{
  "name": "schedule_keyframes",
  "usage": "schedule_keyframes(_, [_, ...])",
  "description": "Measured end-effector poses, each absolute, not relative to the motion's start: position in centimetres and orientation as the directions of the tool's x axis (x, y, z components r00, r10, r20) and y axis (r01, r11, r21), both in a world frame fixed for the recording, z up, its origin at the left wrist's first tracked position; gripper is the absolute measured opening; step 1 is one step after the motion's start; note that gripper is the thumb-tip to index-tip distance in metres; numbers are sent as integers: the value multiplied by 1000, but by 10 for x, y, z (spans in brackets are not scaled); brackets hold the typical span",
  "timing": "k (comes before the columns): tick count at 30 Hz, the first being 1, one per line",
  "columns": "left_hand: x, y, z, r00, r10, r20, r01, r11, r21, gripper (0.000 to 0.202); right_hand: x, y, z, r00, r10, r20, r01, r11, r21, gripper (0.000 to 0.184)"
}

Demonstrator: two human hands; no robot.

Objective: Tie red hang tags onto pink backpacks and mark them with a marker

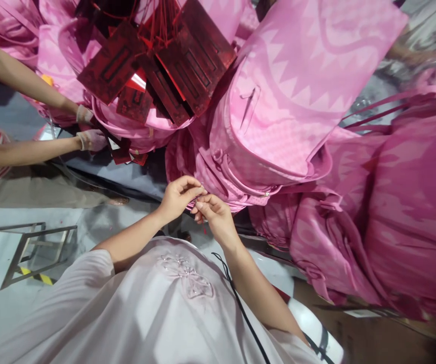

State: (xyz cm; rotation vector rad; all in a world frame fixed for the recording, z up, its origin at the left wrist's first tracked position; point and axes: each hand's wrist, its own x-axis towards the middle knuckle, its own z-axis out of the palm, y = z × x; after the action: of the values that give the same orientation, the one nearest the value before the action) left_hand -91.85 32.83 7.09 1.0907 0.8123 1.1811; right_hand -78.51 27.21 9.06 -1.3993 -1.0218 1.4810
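My left hand (181, 198) and my right hand (215, 216) meet in front of my chest, thumbs and fingertips pinched close together. Whatever small thing lies between the fingertips is too fine to make out. Just beyond my fingers stands a pink backpack (274, 131) with a pale jagged-tooth print and a zipper along its lower edge. Several dark red and black hang tags (193, 55) dangle on red strings above and ahead of my left hand, in front of more pink bags.
More pink backpacks (411, 202) crowd the right side. At left, a co-worker's gloved hand (92, 140) reaches in near the tags. A metal-framed stand (23, 253) is on the floor at lower left. A black cord (236, 298) hangs over my shirt.
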Motion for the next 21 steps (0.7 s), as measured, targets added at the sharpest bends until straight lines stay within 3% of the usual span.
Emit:
schedule_keyframes(3, [-919,344,67,220,974,47,-282,17,959,16,-774,281,96,116,988,-104,274,-132,-953,26])
schedule_keyframes(6, [-922,372,68,170,976,138,-149,-113,982,15,-761,304,104,263,957,122,480,-20,-877,39])
schedule_keyframes(8, [-921,390,71,197,957,214,44,-227,973,13,-757,321,108,269,955,127,512,-30,-859,42])
schedule_keyframes(11, [-915,409,78,263,923,281,363,-365,858,15,-761,342,108,221,973,73,511,-51,-858,41])
schedule_keyframes(15, [-908,424,82,352,900,257,567,-423,706,25,-768,349,107,201,979,22,452,-73,-889,43])
schedule_keyframes(18, [-905,436,81,434,881,188,515,-414,751,26,-769,349,111,258,966,27,507,-112,-855,43])
schedule_keyframes(21, [-903,447,80,566,814,132,231,-309,923,16,-770,354,119,297,954,42,687,-183,-703,35])
